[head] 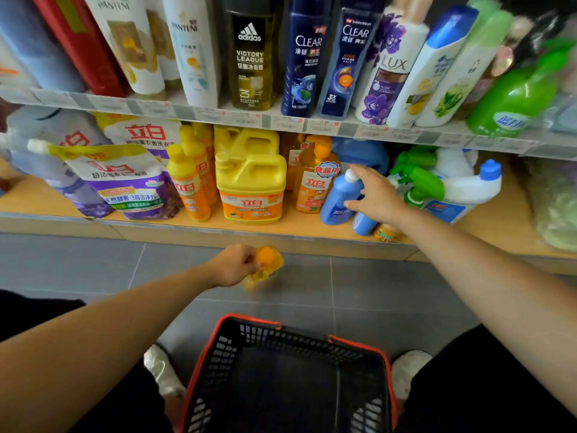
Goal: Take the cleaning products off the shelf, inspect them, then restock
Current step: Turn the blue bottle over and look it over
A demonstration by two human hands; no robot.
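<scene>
Just behind my left hand (232, 265) sits the basket (256, 319); its fingers curl round an orange bottle (267, 260). Beyond, my right hand (379, 195) touches a blue bottle (338, 198) on the shelf (281, 228), fingers spread. I judge this the taking-off step: close round it next.

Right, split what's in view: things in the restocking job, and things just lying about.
Job: left hand gripping small yellow bottle with orange cap; right hand reaching for blue plastic bottle with white cap.
Lying about: black Adidas bottle; dark blue Clear bottle; white Pantene bottle.
</scene>
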